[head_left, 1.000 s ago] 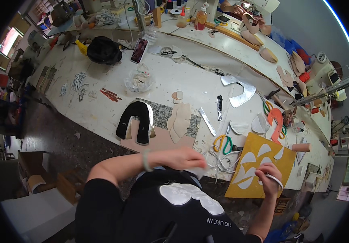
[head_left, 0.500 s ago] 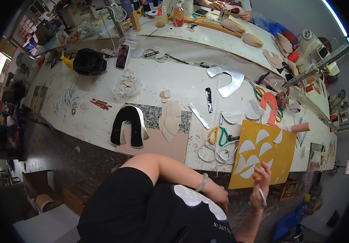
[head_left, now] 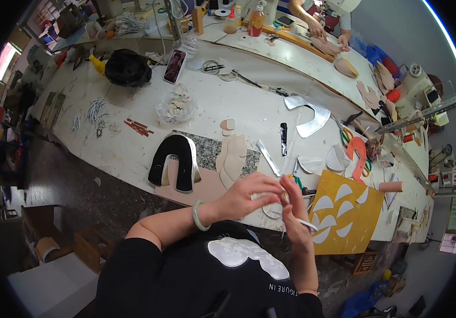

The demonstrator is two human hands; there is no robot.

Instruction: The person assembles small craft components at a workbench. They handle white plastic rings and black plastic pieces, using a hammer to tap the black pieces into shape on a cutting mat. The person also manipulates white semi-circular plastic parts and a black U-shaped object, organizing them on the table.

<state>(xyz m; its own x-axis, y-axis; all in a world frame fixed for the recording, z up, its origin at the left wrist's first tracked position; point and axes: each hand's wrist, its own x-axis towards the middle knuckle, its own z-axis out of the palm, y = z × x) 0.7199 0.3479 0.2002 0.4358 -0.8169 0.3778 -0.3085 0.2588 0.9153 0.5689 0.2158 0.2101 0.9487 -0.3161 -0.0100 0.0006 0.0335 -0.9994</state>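
My left hand (head_left: 248,197), with a pale green bangle (head_left: 200,215) on its wrist, reaches across in front of my chest. Its thumb and fingers come together in a pinch at the fingertips of my right hand (head_left: 293,211); anything tiny between them is too small to make out. A slim white pen-like tool (head_left: 307,224) is tucked in my right hand, sticking out below the thumb. Right of the hands lies a mustard-yellow board (head_left: 363,220) with several white half-moon pieces (head_left: 343,191) on it. Left of them is a black U-shaped piece (head_left: 160,153) with silver edging.
Beige leaf-shaped pieces (head_left: 233,159) lie on a speckled slab. Around them are a metal strip (head_left: 268,158), a silver curved piece (head_left: 313,121), an orange curved piece (head_left: 356,153) and a plastic bag (head_left: 177,105). A phone (head_left: 175,66) leans farther back. Another person's hands (head_left: 318,29) work across the table.
My left hand has risen from beside my body to meet my right hand, which has moved left off the yellow board. My view has shifted slightly.
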